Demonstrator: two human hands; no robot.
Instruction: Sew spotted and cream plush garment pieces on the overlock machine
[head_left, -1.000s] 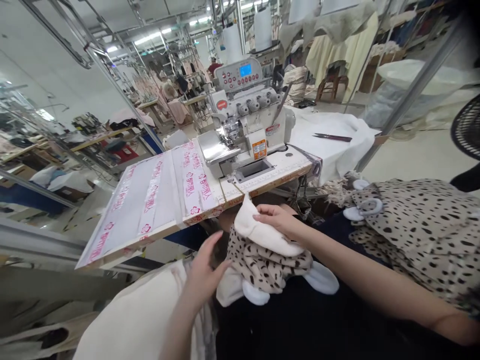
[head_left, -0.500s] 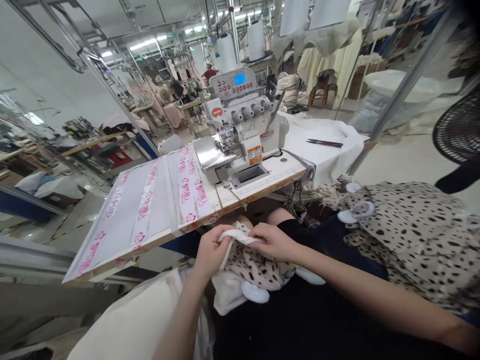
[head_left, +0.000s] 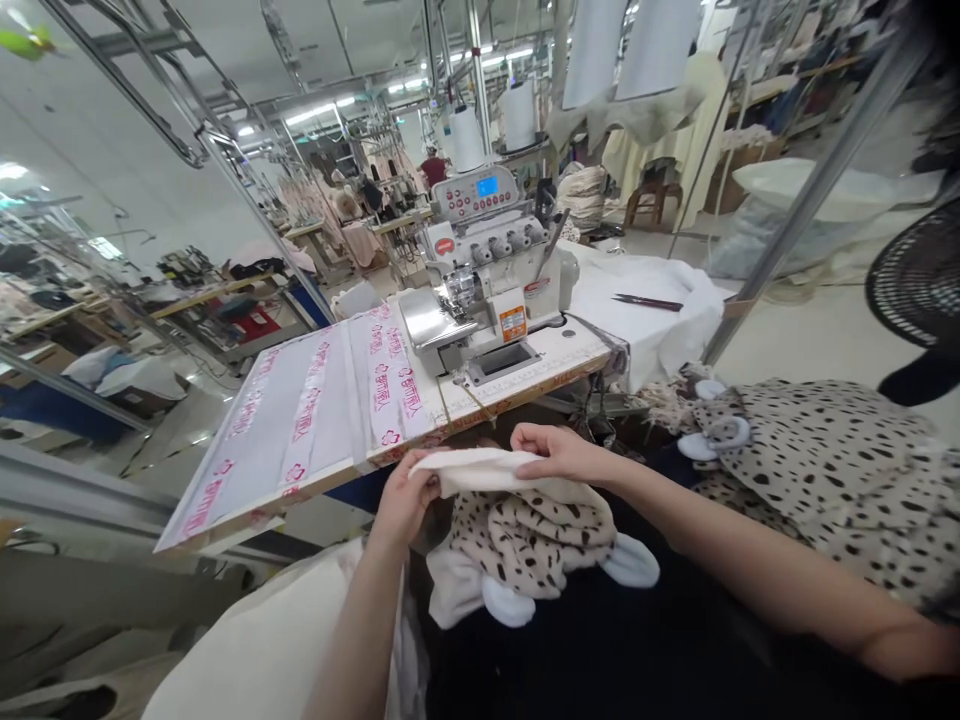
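A spotted plush fabric piece (head_left: 525,535) with a cream edge band (head_left: 480,472) and pale ear-like flaps (head_left: 630,560) hangs over my lap, in front of the sewing table. The left end of the band is pinched in my left hand (head_left: 405,500). My right hand (head_left: 559,455) grips the band farther right, thumb below and fingers above. Between the two hands the band is stretched out. Just beyond them stands an overlock sewing machine (head_left: 499,260) on the table.
The table (head_left: 300,420) carries printed tape on its left part. Dark tweezers (head_left: 646,302) lie on white cloth (head_left: 637,340) right of the machine. A pile of spotted fabric (head_left: 832,460) is at the right, below a black fan (head_left: 915,270). Cream cloth (head_left: 255,640) lies lower left.
My hands have moved apart, my left hand slightly left and my right hand to the right and up. The bunched cream band is now spread wider, and more spotted fabric and the right flap show.
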